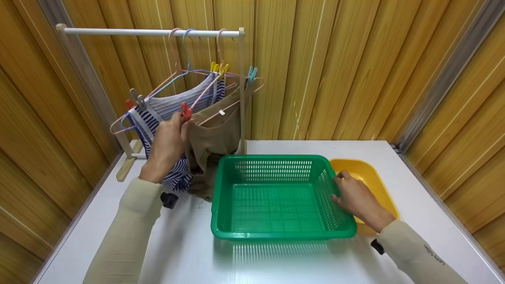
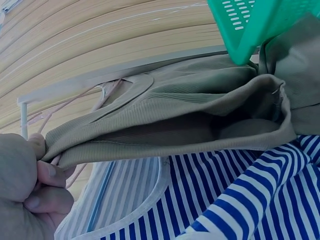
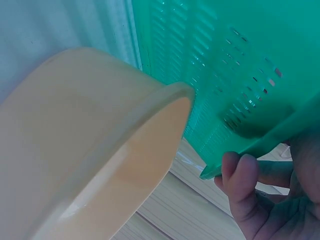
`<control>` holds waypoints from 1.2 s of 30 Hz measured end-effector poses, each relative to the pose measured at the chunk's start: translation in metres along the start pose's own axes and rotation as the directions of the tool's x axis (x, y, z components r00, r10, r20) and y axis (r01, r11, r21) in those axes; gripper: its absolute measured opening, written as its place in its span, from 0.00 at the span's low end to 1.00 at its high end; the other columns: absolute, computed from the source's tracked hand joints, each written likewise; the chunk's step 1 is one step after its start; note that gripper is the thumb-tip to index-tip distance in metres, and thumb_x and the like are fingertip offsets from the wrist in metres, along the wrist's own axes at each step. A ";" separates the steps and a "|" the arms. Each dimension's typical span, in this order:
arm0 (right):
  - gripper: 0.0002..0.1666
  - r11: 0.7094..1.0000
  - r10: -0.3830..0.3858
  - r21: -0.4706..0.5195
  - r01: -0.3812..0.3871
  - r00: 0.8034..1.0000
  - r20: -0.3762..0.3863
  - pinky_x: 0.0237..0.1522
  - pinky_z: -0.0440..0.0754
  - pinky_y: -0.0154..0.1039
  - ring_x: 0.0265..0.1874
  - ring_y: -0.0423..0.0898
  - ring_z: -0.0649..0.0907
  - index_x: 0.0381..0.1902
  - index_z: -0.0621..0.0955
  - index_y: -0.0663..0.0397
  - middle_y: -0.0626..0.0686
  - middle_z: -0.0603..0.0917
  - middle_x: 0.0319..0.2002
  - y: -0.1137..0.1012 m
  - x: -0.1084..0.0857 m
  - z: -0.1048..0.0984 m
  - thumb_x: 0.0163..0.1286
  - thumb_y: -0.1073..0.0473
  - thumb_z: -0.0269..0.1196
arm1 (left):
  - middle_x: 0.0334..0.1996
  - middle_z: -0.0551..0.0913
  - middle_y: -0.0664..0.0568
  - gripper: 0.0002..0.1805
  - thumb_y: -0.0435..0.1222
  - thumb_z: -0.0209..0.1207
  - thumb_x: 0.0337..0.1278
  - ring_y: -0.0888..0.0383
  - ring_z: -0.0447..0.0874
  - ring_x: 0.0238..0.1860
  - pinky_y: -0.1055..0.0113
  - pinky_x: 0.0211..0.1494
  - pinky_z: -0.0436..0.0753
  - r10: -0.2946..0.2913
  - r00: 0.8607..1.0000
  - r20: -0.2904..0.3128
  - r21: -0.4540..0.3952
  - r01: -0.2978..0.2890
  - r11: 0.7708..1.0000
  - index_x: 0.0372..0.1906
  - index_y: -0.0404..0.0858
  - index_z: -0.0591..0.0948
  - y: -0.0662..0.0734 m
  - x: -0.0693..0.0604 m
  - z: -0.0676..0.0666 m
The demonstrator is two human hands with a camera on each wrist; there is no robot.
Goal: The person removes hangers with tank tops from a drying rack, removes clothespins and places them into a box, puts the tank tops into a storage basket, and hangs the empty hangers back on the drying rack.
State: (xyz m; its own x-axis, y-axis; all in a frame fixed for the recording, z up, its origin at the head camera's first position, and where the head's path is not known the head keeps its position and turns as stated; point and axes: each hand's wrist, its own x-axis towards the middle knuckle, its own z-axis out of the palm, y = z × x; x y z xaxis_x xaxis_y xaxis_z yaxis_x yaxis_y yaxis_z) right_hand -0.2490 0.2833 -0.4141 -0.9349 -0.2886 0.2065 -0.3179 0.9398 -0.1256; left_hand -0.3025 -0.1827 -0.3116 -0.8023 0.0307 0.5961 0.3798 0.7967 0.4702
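Observation:
My left hand (image 1: 167,138) pinches the shoulder of a brown garment (image 1: 221,134) on a pink hanger, beside a red clothespin (image 1: 186,111). In the left wrist view the fingers of that hand (image 2: 37,185) hold the edge of the brown cloth (image 2: 165,125). Behind it hangs a blue-and-white striped garment (image 1: 179,100). My right hand (image 1: 357,199) grips the right rim of an empty green basket (image 1: 284,235); in the right wrist view this hand (image 3: 265,200) has its fingers curled at the basket's rim (image 3: 280,132).
A yellow basin (image 1: 378,189) stands right of the basket, partly under its rim. The white rack (image 1: 150,31) holds several hangers, with yellow, blue and grey clothespins (image 1: 252,74) on them. Wood-patterned walls (image 1: 315,71) enclose the white table (image 1: 185,244).

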 end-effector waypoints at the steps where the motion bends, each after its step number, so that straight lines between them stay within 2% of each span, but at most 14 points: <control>1: 0.28 1.000 0.002 0.002 -0.002 1.000 -0.002 0.42 0.85 0.55 0.41 0.62 0.85 0.52 0.79 0.74 0.69 0.78 0.51 0.000 0.000 0.000 0.59 0.59 0.72 | 0.37 0.86 0.35 0.16 0.39 0.49 0.74 0.48 0.77 0.25 0.58 0.27 0.74 0.000 1.000 -0.006 -0.005 0.000 1.000 0.50 0.29 0.76 0.000 0.000 0.000; 8: 0.28 0.999 0.022 0.026 -0.022 1.000 0.020 0.43 0.84 0.56 0.42 0.61 0.85 0.54 0.78 0.72 0.69 0.78 0.53 0.000 0.000 0.001 0.61 0.58 0.71 | 0.37 0.85 0.33 0.17 0.40 0.47 0.75 0.48 0.77 0.24 0.59 0.25 0.73 -0.013 1.000 -0.007 -0.012 0.012 1.000 0.50 0.28 0.75 -0.001 -0.001 0.001; 18: 0.29 0.998 0.048 0.042 -0.050 0.997 0.054 0.44 0.83 0.57 0.44 0.62 0.84 0.56 0.77 0.71 0.69 0.76 0.56 -0.001 0.000 0.000 0.63 0.59 0.70 | 0.33 0.84 0.38 0.20 0.44 0.46 0.74 0.50 0.75 0.24 0.63 0.25 0.71 -0.026 0.999 -0.029 -0.013 0.025 1.000 0.51 0.30 0.74 -0.004 -0.004 0.004; 22: 0.29 0.997 0.059 0.054 -0.062 0.996 0.064 0.44 0.83 0.57 0.44 0.62 0.84 0.57 0.77 0.71 0.68 0.76 0.56 -0.002 0.000 -0.001 0.63 0.59 0.69 | 0.34 0.83 0.38 0.20 0.44 0.46 0.75 0.50 0.75 0.25 0.64 0.25 0.71 -0.020 0.998 -0.060 -0.020 0.019 1.000 0.51 0.30 0.74 -0.005 -0.005 0.005; 26: 0.29 0.998 0.050 0.039 -0.052 0.998 0.046 0.43 0.84 0.57 0.43 0.62 0.85 0.56 0.77 0.71 0.68 0.76 0.55 -0.003 0.000 0.000 0.62 0.59 0.70 | 0.31 0.83 0.37 0.20 0.44 0.47 0.74 0.48 0.76 0.25 0.59 0.27 0.75 -0.001 0.994 -0.114 -0.028 -0.002 1.000 0.50 0.29 0.74 -0.007 -0.007 0.008; 30: 0.29 0.999 0.043 0.020 -0.044 0.999 0.032 0.42 0.84 0.56 0.41 0.62 0.85 0.55 0.77 0.72 0.69 0.76 0.54 -0.004 0.000 0.000 0.61 0.59 0.71 | 0.28 0.81 0.38 0.20 0.45 0.47 0.74 0.48 0.76 0.24 0.55 0.28 0.79 -0.010 0.988 -0.154 -0.037 0.004 0.999 0.49 0.29 0.74 -0.011 -0.010 0.010; 34: 0.29 0.998 0.059 0.030 -0.060 0.997 0.042 0.42 0.84 0.57 0.42 0.61 0.84 0.56 0.77 0.71 0.68 0.76 0.55 -0.005 0.000 0.000 0.61 0.59 0.71 | 0.27 0.80 0.38 0.21 0.46 0.47 0.74 0.47 0.77 0.24 0.53 0.28 0.80 -0.009 0.983 -0.182 -0.044 0.001 0.999 0.49 0.29 0.74 -0.014 -0.013 0.011; 36: 0.29 0.998 0.060 0.033 -0.061 0.997 0.043 0.42 0.84 0.57 0.42 0.62 0.84 0.56 0.77 0.72 0.69 0.75 0.55 -0.006 -0.001 0.000 0.61 0.59 0.71 | 0.29 0.82 0.36 0.21 0.45 0.48 0.73 0.45 0.81 0.27 0.51 0.32 0.83 -0.002 0.981 -0.194 -0.052 -0.009 0.999 0.49 0.29 0.74 -0.015 -0.014 0.011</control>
State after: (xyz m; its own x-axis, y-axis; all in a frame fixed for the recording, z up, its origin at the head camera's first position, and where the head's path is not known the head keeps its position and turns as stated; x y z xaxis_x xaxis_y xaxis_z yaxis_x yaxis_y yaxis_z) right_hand -0.2466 0.2783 -0.4135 -0.9582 -0.2392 0.1571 -0.2649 0.9491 -0.1704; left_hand -0.3018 -0.1888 -0.3343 -0.6982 -0.0886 0.7104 0.4103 0.7637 0.4985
